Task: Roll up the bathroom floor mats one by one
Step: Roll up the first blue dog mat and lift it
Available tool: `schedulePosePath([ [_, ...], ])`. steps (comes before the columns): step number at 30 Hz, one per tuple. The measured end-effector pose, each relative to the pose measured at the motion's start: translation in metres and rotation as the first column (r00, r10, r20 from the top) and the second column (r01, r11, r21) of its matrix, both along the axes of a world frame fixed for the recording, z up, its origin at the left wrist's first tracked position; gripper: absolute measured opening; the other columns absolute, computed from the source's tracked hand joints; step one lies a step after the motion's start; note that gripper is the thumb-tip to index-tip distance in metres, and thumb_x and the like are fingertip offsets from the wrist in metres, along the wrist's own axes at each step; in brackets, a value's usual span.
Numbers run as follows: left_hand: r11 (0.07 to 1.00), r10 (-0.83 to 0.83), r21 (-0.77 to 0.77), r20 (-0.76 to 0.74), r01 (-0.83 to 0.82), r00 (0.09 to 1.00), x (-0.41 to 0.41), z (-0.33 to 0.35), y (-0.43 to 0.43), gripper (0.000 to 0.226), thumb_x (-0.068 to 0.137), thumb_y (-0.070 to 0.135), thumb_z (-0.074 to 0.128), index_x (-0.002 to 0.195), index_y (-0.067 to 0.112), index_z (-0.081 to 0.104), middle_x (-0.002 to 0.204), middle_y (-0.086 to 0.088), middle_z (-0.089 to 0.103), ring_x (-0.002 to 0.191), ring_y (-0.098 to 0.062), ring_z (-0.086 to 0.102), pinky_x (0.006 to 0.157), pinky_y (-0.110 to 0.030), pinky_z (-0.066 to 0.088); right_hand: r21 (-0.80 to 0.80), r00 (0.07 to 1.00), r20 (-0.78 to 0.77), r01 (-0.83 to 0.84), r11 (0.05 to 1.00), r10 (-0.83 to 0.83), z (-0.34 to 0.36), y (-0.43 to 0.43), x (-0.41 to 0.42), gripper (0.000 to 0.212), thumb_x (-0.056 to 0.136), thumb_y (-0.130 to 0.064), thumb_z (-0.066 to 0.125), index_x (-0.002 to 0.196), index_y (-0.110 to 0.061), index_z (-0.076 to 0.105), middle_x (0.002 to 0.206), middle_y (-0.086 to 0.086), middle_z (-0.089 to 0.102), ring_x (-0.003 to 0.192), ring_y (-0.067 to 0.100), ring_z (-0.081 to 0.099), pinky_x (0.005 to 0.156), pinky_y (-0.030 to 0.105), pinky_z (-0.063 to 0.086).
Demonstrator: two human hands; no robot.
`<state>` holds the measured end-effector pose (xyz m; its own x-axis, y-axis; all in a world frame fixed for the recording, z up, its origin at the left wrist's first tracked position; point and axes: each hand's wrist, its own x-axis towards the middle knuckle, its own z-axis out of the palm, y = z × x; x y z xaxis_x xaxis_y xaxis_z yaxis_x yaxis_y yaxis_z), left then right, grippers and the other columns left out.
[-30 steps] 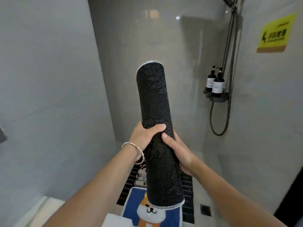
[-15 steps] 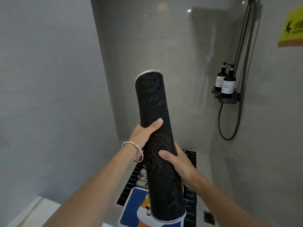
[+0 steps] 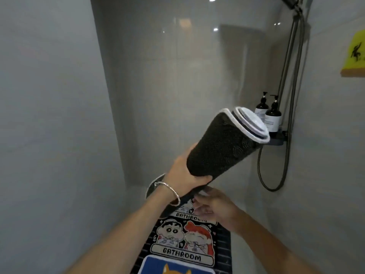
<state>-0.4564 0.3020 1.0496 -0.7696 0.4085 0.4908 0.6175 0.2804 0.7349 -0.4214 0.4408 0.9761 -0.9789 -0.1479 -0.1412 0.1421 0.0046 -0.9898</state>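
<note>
A rolled black mat (image 3: 221, 147) with a dotted backing and white trim is held in the air, tilted so its spiral end points up and to the right. My left hand (image 3: 185, 173) grips its lower part, thumb curled round the front. My right hand (image 3: 213, 204) is just below the roll's lower end, blurred, fingers loosely bent and holding nothing. On the floor lies a black cartoon mat (image 3: 185, 240) marked BATHROOM. A blue mat with an orange dog (image 3: 175, 267) lies in front of it at the bottom edge.
Grey tiled walls close in on the left, back and right. A shelf (image 3: 276, 140) on the right wall carries two dark pump bottles (image 3: 273, 117), right behind the roll's upper end. A shower hose (image 3: 284, 171) hangs below it. A yellow sign (image 3: 355, 54) is at far right.
The roll has tipped from nearly upright to leaning right, showing its spiral end. My right hand has let go of it and dropped below. The view has moved closer to the floor mats.
</note>
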Motion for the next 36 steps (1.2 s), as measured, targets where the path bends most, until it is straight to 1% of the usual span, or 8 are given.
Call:
schedulePosePath([
  [4, 0.993, -0.113, -0.040, 0.029, 0.114, 0.993, -0.042, -0.009, -0.010, 0.078, 0.064, 0.007, 0.085, 0.121, 0.043, 0.045, 0.109, 0.021, 0.060, 0.096, 0.018, 0.053, 0.084, 0.000, 0.036, -0.357, 0.983, 0.151, -0.048, 0.933, 0.109, 0.010, 0.023, -0.042, 0.061, 0.093, -0.055, 0.030, 0.124, -0.009, 0.054, 0.111, 0.031, 0.064, 0.092, 0.037, 0.068, 0.072, 0.040, 0.058],
  [9, 0.889, -0.079, -0.456, -0.073, 0.037, 0.994, -0.096, -0.049, -0.018, 0.098, 0.062, 0.046, 0.082, 0.139, 0.055, 0.023, 0.154, 0.003, 0.028, 0.146, -0.017, 0.013, 0.117, -0.053, 0.013, -0.374, 0.963, -0.006, -0.252, 0.892, 0.270, -0.006, 0.035, -0.078, 0.070, 0.054, -0.052, 0.086, 0.109, -0.011, 0.072, 0.114, 0.021, 0.066, 0.098, 0.032, 0.068, 0.076, 0.033, 0.059],
  [13, 0.640, 0.014, -0.763, -0.114, -0.097, 0.993, -0.127, -0.067, -0.033, 0.100, 0.083, -0.002, 0.051, 0.130, 0.052, -0.018, 0.158, -0.007, -0.011, 0.145, -0.026, -0.014, 0.118, -0.049, 0.009, -0.336, 0.985, 0.048, -0.140, 0.931, 0.165, -0.031, 0.025, -0.128, 0.068, 0.044, -0.054, 0.089, 0.098, -0.014, 0.076, 0.104, 0.015, 0.071, 0.089, 0.021, 0.068, 0.083, 0.036, 0.050],
  [18, 0.786, 0.385, -0.534, 0.030, -0.311, 0.922, -0.169, -0.103, -0.045, 0.072, 0.093, 0.006, 0.048, 0.149, 0.034, 0.011, 0.154, -0.018, 0.022, 0.140, -0.030, 0.029, 0.111, -0.033, 0.030, -0.275, 0.979, 0.098, -0.145, 0.950, 0.178, -0.047, -0.008, -0.183, 0.057, 0.073, -0.035, 0.068, 0.127, -0.023, 0.055, 0.120, 0.019, 0.064, 0.102, 0.032, 0.064, 0.082, 0.039, 0.054],
  [21, 0.779, 0.623, -0.369, 0.359, -0.507, 0.695, -0.189, -0.116, -0.047, 0.051, 0.098, 0.021, 0.047, 0.146, 0.014, 0.032, 0.132, -0.019, 0.052, 0.121, -0.033, 0.050, 0.097, -0.033, 0.039, -0.207, 0.976, 0.101, -0.168, 0.964, 0.192, -0.061, -0.018, -0.211, 0.059, 0.073, -0.026, 0.070, 0.127, -0.035, 0.048, 0.117, 0.010, 0.064, 0.104, 0.026, 0.065, 0.080, 0.035, 0.055],
  [25, 0.758, 0.602, -0.216, 0.597, -0.616, 0.531, -0.196, -0.136, -0.049, 0.044, 0.099, 0.040, 0.038, 0.110, 0.007, 0.065, 0.114, -0.011, 0.064, 0.108, -0.026, 0.058, 0.089, -0.030, 0.042, -0.028, 0.939, 0.066, -0.337, 0.941, 0.338, -0.092, -0.032, -0.254, 0.082, 0.081, -0.010, 0.072, 0.143, -0.038, 0.026, 0.118, -0.006, 0.058, 0.107, 0.015, 0.062, 0.089, 0.030, 0.053],
  [32, 0.583, 0.650, -0.240, 0.711, -0.776, 0.269, -0.185, -0.207, -0.095, 0.031, 0.092, 0.032, 0.059, 0.107, 0.006, 0.067, 0.097, -0.004, 0.066, 0.087, -0.017, 0.060, 0.067, -0.020, 0.040, 0.065, 0.858, 0.107, -0.511, 0.857, 0.503, -0.168, -0.096, -0.269, 0.105, 0.066, -0.018, 0.083, 0.144, -0.043, 0.018, 0.133, -0.003, 0.054, 0.110, 0.008, 0.061, 0.091, 0.031, 0.053],
  [36, 0.508, 0.558, -0.162, 0.810, -0.846, 0.179, -0.186, -0.253, -0.113, 0.037, 0.077, 0.031, 0.077, 0.104, 0.009, 0.064, 0.097, -0.006, 0.068, 0.087, -0.020, 0.065, 0.077, -0.028, 0.051, 0.180, 0.861, 0.135, -0.508, 0.843, 0.490, -0.219, -0.127, -0.270, 0.104, 0.059, -0.025, 0.085, 0.142, -0.035, 0.023, 0.128, -0.012, 0.051, 0.111, 0.005, 0.057, 0.095, 0.031, 0.051],
])
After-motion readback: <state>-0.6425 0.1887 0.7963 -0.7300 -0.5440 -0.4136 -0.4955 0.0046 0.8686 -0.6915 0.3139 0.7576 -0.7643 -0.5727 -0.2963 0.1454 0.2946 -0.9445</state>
